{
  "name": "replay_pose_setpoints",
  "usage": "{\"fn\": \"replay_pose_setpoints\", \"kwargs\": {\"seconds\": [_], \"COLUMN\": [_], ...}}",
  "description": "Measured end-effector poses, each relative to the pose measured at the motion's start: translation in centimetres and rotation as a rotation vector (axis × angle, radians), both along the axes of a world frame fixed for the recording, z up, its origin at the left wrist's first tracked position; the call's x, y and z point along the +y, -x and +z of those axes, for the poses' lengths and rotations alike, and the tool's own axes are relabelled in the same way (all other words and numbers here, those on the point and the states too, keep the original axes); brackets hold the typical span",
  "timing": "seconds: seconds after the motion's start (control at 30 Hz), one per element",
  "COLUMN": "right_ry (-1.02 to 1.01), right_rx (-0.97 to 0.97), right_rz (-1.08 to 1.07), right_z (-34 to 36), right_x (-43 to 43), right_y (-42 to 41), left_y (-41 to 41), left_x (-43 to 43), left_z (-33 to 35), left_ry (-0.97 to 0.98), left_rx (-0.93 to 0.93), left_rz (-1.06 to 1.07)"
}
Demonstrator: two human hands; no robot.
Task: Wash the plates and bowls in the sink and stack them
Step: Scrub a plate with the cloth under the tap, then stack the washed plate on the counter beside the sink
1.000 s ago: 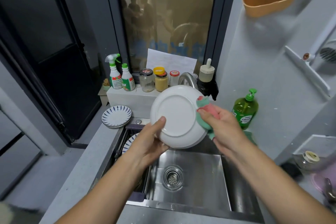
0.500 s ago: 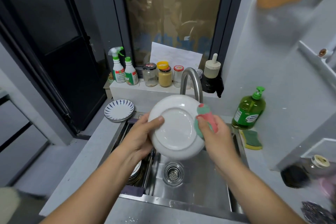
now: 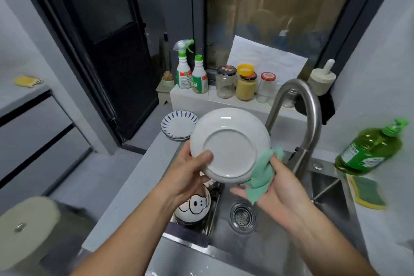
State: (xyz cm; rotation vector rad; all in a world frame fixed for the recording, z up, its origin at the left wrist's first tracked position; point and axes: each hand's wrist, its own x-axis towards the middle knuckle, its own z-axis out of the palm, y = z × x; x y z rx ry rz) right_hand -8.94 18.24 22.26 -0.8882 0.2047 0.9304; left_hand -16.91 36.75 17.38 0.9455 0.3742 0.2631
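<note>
Sink (image 3: 264, 251): stainless basin with a drain strainer (image 3: 243, 216) at its middle, directly beneath the work; a hard landing for anything dropped. Faucet (image 3: 300, 119): tall gooseneck arching just right of and behind the raised dish; a swing of the dish rightward could knock the rim against it and chip it. White plate (image 3: 229, 144): held up over the basin, tilted, underside and foot ring toward the camera; probably wet, so judged slippery. Stacked patterned plates (image 3: 179, 127): on the counter at the sink's back left corner, apparently the place for finished pieces; setting a wet dish down off-centre could make the pile slide. Left hand (image 3: 190, 175): closed on the white plate's lower left rim, thumb pressed on the underside, fingers hidden behind; the only firm hold, so a hard wipe from the other side could lever the dish out of it. Right hand (image 3: 275, 188): palm up, fingers loosely folded round a green cloth (image 3: 262, 177) that touches the plate's lower right edge; it steadies rather than grips. Cartoon bowl (image 3: 193, 206): in the rack at the sink's left, below the left hand, unwashed by appearance; a dropped plate could strike it.
</note>
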Motion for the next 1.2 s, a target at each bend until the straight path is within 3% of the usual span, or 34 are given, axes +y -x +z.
{"fn": "replay_pose_setpoints", "kwargs": {"seconds": [0.13,0.23,0.33,0.5,0.67,0.73,0.83,1.2], "right_ry": [-0.084,-0.098,0.033,0.333,0.731,0.825,0.901,0.95], "right_rx": [0.077,0.111,0.092,-0.153,-0.533,-0.578,-0.593,-0.583], "right_rz": [0.019,-0.011,-0.059,-0.007,0.145,0.225,0.326,0.279], "right_z": [-0.3,-1.0,-2.6,-6.8,-11.0,-11.9,-13.7,-17.9], "right_x": [4.6,9.2,14.6,22.9,29.3,30.8,32.6,36.2], "right_y": [-1.6,-2.9,-4.9,-8.7,-11.8,-12.9,-14.5,-18.2], "left_y": [0.1,-0.5,-2.3,-6.0,-10.4,-12.1,-13.2,-16.4], "left_x": [5.3,9.5,14.7,22.5,29.8,32.3,33.8,35.4], "left_z": [-2.6,-3.0,-4.0,-7.6,-12.2,-15.3,-14.3,-18.1], "left_ry": [-0.061,0.115,0.237,0.083,-0.306,-0.428,-0.537,-0.648], "left_rx": [0.023,0.014,0.106,0.21,0.367,0.432,0.426,0.515], "left_rz": [-0.106,-0.102,0.017,0.054,0.065,0.034,0.013,0.12]}}
